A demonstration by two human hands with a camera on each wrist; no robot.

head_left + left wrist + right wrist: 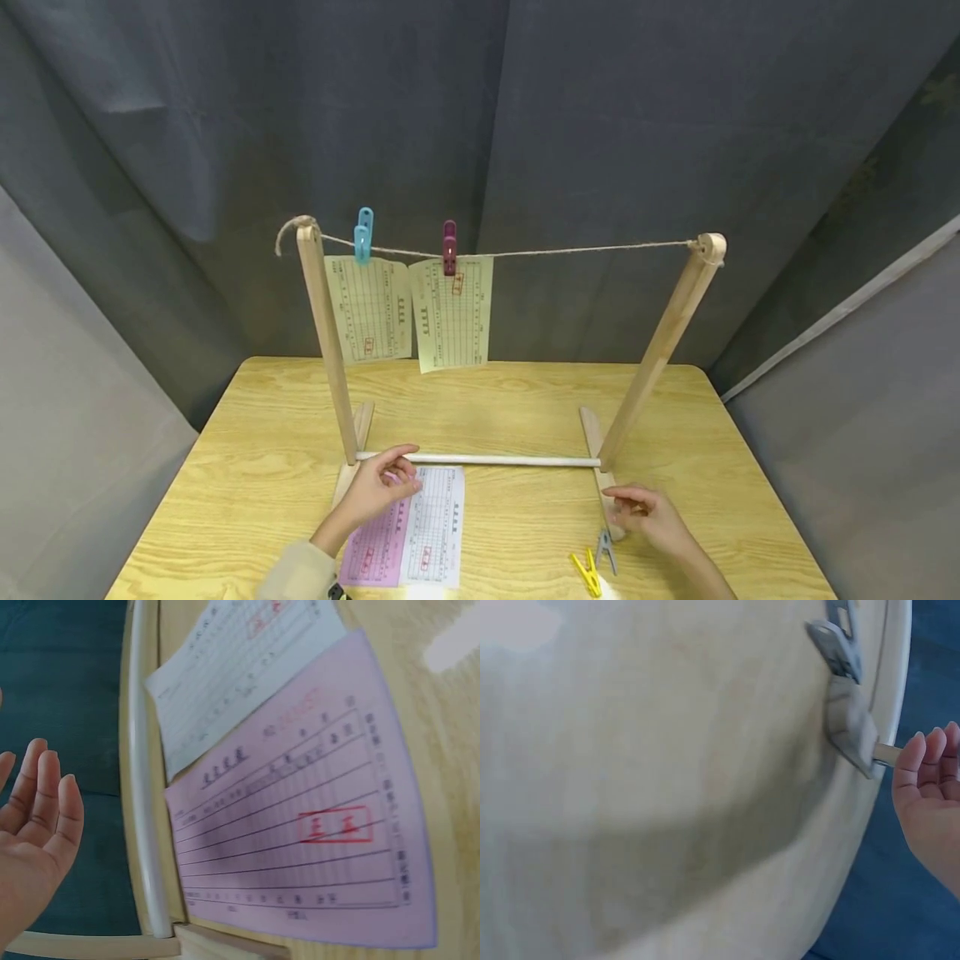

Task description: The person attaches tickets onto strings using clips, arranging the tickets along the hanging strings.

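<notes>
A pink printed paper slip and a white printed paper slip are laid side by side beneath the left hand; its fingers are loosely bent, nothing held. Both could be lifted together if adjoining edges were caught. Just inward of the right hand, also empty and relaxed, a grey plastic clothespin and a yellow plastic clothespin are seen; either could be knocked by a careless reach.

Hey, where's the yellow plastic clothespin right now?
In the head view's lower part, right of centre, the yellow plastic clothespin lies on the wood-grain tabletop, just left of the grey plastic clothespin.
</notes>
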